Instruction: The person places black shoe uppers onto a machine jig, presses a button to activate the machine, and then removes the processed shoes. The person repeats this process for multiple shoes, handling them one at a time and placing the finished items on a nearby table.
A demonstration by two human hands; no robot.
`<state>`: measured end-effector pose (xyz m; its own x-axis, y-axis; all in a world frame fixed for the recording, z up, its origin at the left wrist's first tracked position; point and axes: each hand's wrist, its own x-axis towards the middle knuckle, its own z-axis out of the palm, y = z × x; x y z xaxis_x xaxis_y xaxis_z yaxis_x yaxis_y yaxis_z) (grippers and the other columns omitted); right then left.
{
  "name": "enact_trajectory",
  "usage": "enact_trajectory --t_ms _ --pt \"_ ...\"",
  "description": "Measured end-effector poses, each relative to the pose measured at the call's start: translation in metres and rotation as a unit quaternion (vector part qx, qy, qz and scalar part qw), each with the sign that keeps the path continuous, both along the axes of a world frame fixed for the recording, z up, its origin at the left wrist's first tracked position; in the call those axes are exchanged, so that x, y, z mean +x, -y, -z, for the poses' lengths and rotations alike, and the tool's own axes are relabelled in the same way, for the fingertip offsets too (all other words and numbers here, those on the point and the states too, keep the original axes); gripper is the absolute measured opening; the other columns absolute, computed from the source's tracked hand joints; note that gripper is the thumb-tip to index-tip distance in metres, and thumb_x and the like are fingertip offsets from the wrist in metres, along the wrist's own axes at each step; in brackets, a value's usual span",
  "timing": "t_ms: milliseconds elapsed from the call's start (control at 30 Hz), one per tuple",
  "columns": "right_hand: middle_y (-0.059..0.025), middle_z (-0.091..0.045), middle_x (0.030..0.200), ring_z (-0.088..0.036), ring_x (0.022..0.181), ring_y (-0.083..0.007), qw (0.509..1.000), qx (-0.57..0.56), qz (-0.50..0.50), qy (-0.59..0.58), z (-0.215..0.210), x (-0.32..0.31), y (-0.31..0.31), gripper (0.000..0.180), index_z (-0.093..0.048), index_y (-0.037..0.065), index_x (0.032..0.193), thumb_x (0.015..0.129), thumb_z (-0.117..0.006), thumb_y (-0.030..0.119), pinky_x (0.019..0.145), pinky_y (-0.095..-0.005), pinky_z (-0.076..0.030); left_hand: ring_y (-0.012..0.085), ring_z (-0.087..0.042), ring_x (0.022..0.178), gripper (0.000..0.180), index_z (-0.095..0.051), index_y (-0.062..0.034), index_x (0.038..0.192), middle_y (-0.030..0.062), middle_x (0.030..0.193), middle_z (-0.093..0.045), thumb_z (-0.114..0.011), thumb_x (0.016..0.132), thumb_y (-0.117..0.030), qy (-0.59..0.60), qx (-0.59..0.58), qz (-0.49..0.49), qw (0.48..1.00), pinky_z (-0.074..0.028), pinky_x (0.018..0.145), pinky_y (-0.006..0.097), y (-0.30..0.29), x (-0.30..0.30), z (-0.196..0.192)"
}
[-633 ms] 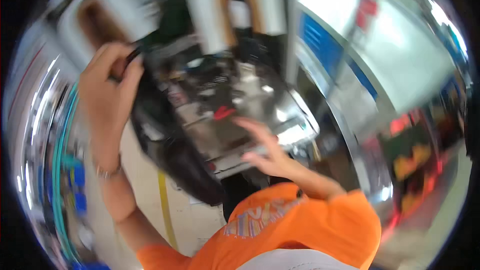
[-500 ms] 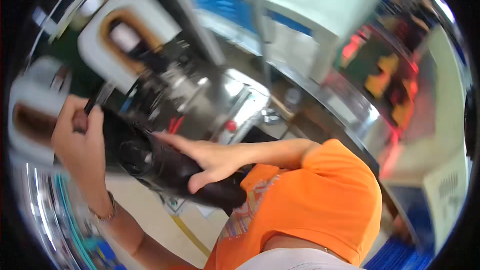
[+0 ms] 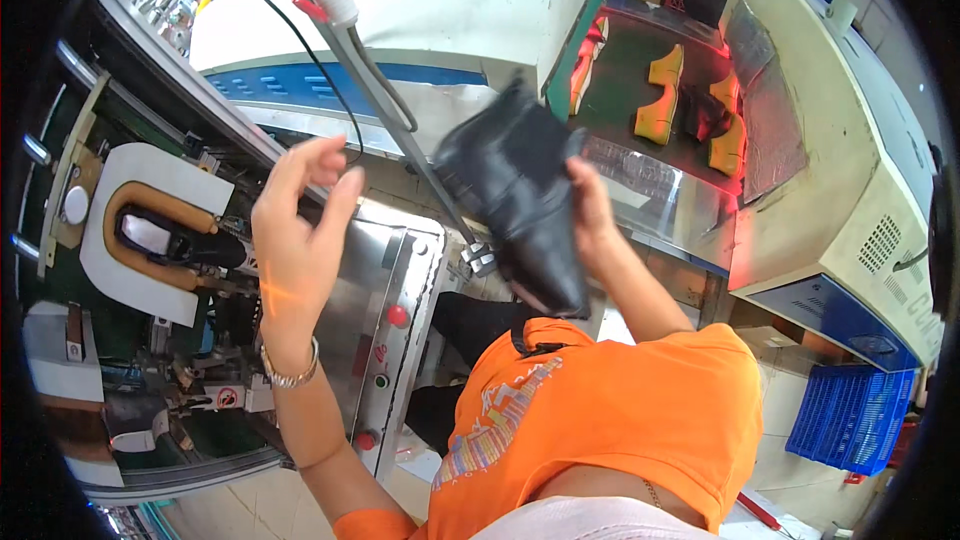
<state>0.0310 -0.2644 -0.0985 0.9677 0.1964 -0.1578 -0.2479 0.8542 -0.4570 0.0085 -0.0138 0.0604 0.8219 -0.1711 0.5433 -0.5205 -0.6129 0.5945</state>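
Note:
A black leather boot (image 3: 520, 195) hangs in front of me, slightly right of the middle, with its toe pointing down toward my body. My right hand (image 3: 592, 208) grips it along its right side; part of the fingers is behind the boot. To the left, my left hand (image 3: 303, 230) is raised with nothing in it, its fingers loosely curled and its thumb held apart. That hand is over the steel control box (image 3: 345, 340), beside the machine. It wears a bracelet on the wrist.
On the left stands a machine with a white and tan U-shaped pad (image 3: 100, 230). Red buttons (image 3: 397, 315) stick up from the control box. A metal post (image 3: 385, 90) rises ahead. At the right, yellow shoe-shaped pieces (image 3: 655, 105) lie on a red-lit conveyor; a blue crate (image 3: 850, 420) sits lower.
The boot has moved from the machine on the left over to the right, now in my right hand alone. My left hand has let go of it. The view has turned rightward.

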Motion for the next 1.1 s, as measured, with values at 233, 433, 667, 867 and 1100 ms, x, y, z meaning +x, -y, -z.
enact_trajectory --t_ms 233,433,667,867,1100 --pt "-0.0107 -0.059 0.101 -0.059 0.088 -0.0246 0.95 -0.121 0.272 0.088 0.022 0.121 0.147 0.042 -0.051 0.006 0.108 0.081 -0.052 0.039 0.08 -0.0344 -0.046 0.0092 -0.049 0.087 0.029 -0.05 -0.0008 0.111 0.0048 0.095 -0.056 -0.054 0.083 -0.008 -0.22 -0.167 0.011 0.961 -0.04 0.079 0.022 -0.046 -0.016 0.051" --pt "-0.0104 -0.054 0.108 -0.053 0.096 -0.0246 0.896 -0.223 0.326 -0.206 0.166 0.243 0.274 0.045 -0.049 0.009 0.108 0.08 -0.052 0.044 0.081 -0.0396 -0.042 0.0083 -0.05 0.083 0.028 -0.05 -0.001 0.111 0.005 0.095 -0.056 -0.053 0.083 -0.007 -0.249 -0.171 -0.026 0.953 -0.039 0.075 0.02 -0.072 -0.024 0.093" --pt "-0.0068 -0.054 0.071 -0.052 0.062 -0.0189 0.912 -0.102 0.358 -0.171 0.319 0.165 0.165 0.015 -0.054 0.009 0.083 0.077 -0.056 0.022 0.053 -0.0327 -0.045 0.0073 -0.05 0.072 0.026 -0.051 -0.0003 0.108 0.0029 0.082 -0.056 -0.053 0.083 -0.006 -0.327 -0.22 -0.119 0.911 -0.041 0.067 0.02 -0.126 -0.072 0.209" --pt "-0.0078 -0.06 0.07 -0.055 0.059 -0.0133 0.912 -0.311 0.229 -0.135 0.254 0.114 -0.024 0.018 -0.055 0.003 0.088 0.071 -0.054 0.0 0.052 -0.0231 -0.042 0.0139 -0.054 0.08 0.024 -0.054 -0.0019 0.105 0.0057 0.087 -0.058 -0.055 0.081 -0.008 -0.25 -0.131 -0.202 0.938 -0.043 0.072 0.026 -0.121 -0.072 0.247" --pt "-0.011 -0.057 0.081 -0.057 0.078 -0.0238 0.758 -0.607 0.137 0.194 0.217 0.129 -0.174 0.014 -0.056 0.005 0.086 0.075 -0.055 0.012 0.069 -0.034 -0.045 0.0318 -0.042 0.109 0.037 -0.05 -0.0053 0.11 0.0151 0.114 -0.049 -0.056 0.076 -0.018 -0.061 0.133 -0.324 0.935 -0.029 0.093 0.044 -0.073 -0.048 0.321"
